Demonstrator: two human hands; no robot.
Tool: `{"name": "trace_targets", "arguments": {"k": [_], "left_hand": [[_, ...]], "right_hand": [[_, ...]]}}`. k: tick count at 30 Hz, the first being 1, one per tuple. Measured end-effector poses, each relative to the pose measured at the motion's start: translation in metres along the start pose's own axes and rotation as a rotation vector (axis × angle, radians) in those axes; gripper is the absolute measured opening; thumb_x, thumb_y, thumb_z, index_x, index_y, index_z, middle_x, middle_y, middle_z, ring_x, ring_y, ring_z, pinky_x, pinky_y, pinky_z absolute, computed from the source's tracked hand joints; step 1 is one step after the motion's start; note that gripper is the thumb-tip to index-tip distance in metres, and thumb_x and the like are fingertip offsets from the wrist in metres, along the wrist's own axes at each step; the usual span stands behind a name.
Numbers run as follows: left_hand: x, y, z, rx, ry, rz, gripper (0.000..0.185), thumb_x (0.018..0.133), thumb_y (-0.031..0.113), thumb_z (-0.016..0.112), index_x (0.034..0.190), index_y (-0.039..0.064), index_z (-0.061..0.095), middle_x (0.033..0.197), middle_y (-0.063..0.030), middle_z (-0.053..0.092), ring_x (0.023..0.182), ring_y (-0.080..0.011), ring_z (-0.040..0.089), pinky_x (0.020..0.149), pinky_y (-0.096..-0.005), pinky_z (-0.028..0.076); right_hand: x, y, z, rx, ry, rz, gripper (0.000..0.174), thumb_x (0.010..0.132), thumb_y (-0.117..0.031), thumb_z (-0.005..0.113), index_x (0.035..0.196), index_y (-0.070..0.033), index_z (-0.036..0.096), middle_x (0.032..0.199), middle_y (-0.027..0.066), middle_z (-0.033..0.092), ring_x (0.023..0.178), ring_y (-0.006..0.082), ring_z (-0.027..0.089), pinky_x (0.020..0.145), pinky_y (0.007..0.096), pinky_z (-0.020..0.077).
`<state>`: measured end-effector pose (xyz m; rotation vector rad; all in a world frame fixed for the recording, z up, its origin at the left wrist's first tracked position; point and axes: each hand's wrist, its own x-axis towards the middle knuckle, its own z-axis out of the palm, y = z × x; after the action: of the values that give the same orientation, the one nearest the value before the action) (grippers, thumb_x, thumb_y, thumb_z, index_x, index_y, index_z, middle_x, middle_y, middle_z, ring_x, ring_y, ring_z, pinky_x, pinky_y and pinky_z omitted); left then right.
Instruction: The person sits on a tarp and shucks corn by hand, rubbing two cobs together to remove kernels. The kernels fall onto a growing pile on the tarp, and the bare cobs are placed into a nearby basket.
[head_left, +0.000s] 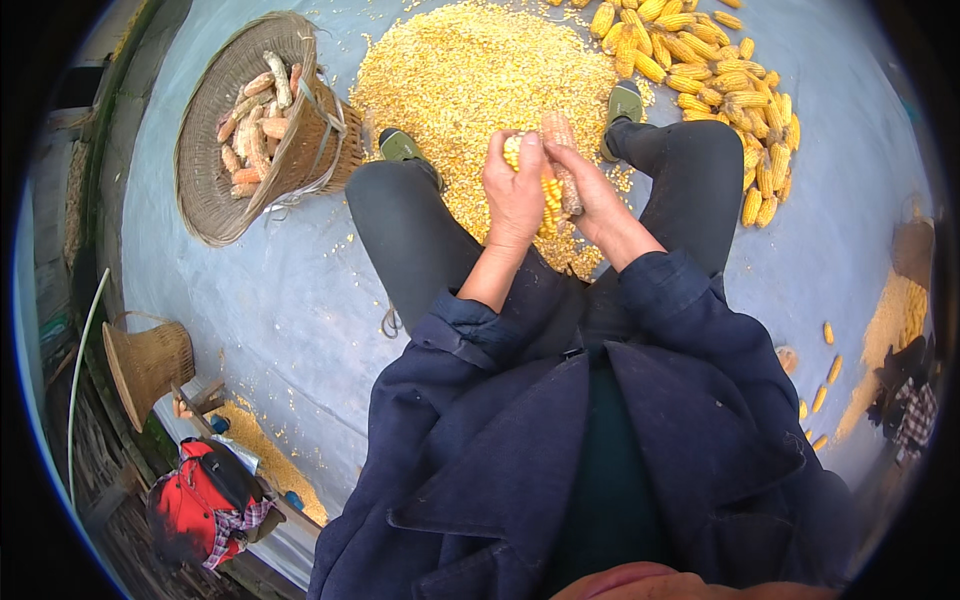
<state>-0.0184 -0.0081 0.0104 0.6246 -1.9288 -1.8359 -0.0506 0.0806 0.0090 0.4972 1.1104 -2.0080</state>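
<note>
My left hand (510, 196) is closed around a partly shelled ear of corn (552, 204), whose yellow kernels show above and below the thumb. A stripped pinkish corn cob (558, 133) is gripped in my right hand (598, 196) and lies against that ear. Both hands meet above my lap, between my spread knees. Below and beyond them spreads a broad heap of loose yellow kernels (480, 67), reaching to my green shoes. My fingers partly hide where cob and ear touch.
A wide woven basket (202, 150) tilts at the left, holding several bare cobs (259, 139). Whole ears of corn (720, 75) are piled at the upper right. A smaller basket (154, 364) and a person in red (199, 487) are at lower left; another person (911, 405) sits far right.
</note>
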Motion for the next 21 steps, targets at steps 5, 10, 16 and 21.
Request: {"name": "trace_targets", "arguments": {"k": [5, 10, 16, 21], "left_hand": [[0.02, -0.013, -0.015, -0.391, 0.074, -0.381, 0.038, 0.094, 0.038, 0.036, 0.083, 0.004, 0.05, 0.069, -0.0063, 0.056, 0.063, -0.0121, 0.052, 0.061, -0.0279, 0.043], [0.002, -0.001, -0.001, 0.22, 0.052, 0.104, 0.038, 0.094, 0.034, 0.037, 0.09, -0.002, 0.051, 0.07, -0.0176, 0.052, 0.066, -0.0304, 0.051, 0.066, -0.039, 0.041], [0.005, -0.002, -0.003, -0.024, -0.038, -0.019, 0.038, 0.094, 0.036, 0.037, 0.09, 0.002, 0.053, 0.07, -0.0108, 0.055, 0.063, -0.0185, 0.055, 0.061, -0.032, 0.043], [0.019, -0.02, -0.009, -0.202, 0.121, -0.255, 0.046, 0.095, 0.04, 0.032, 0.086, 0.0, 0.053, 0.071, -0.0112, 0.055, 0.064, -0.0209, 0.053, 0.061, -0.033, 0.043]], "right_hand": [[0.003, -0.003, -0.001, -0.057, -0.238, -0.038, 0.044, 0.089, -0.037, 0.05, 0.119, -0.005, 0.051, 0.117, 0.0067, 0.054, 0.106, 0.0138, 0.051, 0.088, 0.0306, 0.0405], [0.005, 0.005, 0.0, -0.04, -0.092, -0.223, 0.035, 0.086, -0.031, 0.055, 0.11, -0.004, 0.056, 0.099, 0.0036, 0.06, 0.092, 0.0116, 0.056, 0.08, 0.025, 0.043], [0.014, -0.006, -0.015, 0.024, -0.124, -0.031, 0.035, 0.085, -0.033, 0.056, 0.107, -0.005, 0.056, 0.098, 0.0048, 0.059, 0.088, 0.0151, 0.057, 0.075, 0.0282, 0.0454], [-0.008, 0.005, 0.011, -0.355, -0.268, -0.313, 0.043, 0.084, -0.034, 0.059, 0.113, -0.003, 0.053, 0.102, 0.0065, 0.057, 0.092, 0.012, 0.054, 0.081, 0.0279, 0.0435]]}}
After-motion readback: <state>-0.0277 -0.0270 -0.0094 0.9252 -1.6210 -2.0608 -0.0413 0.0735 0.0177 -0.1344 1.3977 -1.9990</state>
